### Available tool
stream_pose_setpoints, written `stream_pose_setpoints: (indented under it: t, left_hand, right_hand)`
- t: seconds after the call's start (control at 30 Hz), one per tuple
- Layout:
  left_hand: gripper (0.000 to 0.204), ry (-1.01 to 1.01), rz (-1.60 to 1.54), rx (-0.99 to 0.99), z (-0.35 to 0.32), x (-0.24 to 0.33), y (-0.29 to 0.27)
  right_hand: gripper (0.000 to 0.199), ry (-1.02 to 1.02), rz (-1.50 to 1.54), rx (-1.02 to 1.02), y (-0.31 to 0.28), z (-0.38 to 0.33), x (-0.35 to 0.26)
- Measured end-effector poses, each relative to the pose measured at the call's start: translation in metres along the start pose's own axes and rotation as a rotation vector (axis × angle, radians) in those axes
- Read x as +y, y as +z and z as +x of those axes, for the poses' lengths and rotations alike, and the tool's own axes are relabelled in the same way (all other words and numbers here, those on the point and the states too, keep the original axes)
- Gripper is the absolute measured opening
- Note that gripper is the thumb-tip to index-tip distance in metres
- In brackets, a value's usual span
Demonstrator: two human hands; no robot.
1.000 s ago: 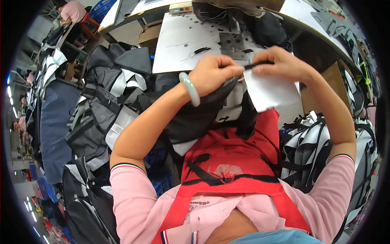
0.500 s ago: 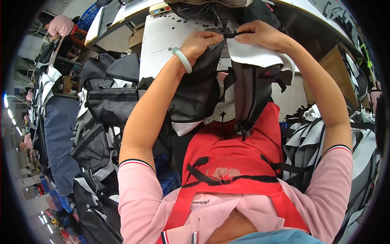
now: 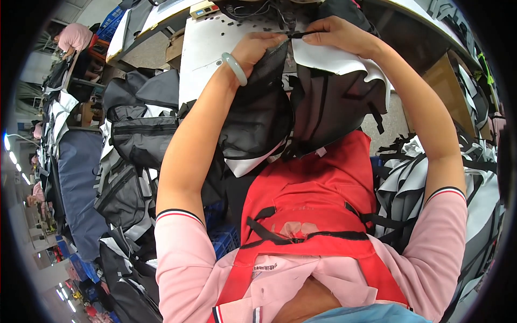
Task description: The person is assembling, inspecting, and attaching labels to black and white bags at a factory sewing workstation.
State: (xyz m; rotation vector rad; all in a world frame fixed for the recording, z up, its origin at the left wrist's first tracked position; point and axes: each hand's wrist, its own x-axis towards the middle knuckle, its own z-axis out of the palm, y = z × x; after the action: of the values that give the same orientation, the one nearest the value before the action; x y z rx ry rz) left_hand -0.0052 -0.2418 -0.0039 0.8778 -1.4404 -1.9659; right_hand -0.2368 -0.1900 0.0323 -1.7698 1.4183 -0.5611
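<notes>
Left hand [image 3: 257, 47] and right hand [image 3: 338, 33] both pinch the top edge of a black fabric panel [image 3: 301, 107], fingers clamped on it, raised over the white desk [image 3: 207, 48]. Panel is soft, matte, with a white backing sheet [image 3: 334, 59] and dangling black straps. Smooth pale-green bangle [image 3: 235, 68] on left wrist. Red apron [image 3: 312, 199] below. Grey-black bags [image 3: 129, 156] are stacked tight at left, more at right; little free room sideways.

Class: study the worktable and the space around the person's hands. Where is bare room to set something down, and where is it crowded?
Bare: white tabletop left of the left hand. Crowded: black fabric panels hang under both hands; stacked bags fill the left side.
</notes>
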Motion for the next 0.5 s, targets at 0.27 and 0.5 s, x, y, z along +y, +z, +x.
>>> stream_pose_setpoints:
  t: [0.27,0.5]
  left_hand:
    - [0.025,0.016,0.023,0.069,0.011,-0.002,0.000]
    - [0.023,0.061,0.002,0.058,0.012,-0.004,-0.001]
  right_hand:
    - [0.044,0.028,0.008,0.023,-0.007,0.007,0.008]
    - [0.038,0.059,0.031,0.034,-0.007,0.004,0.002]
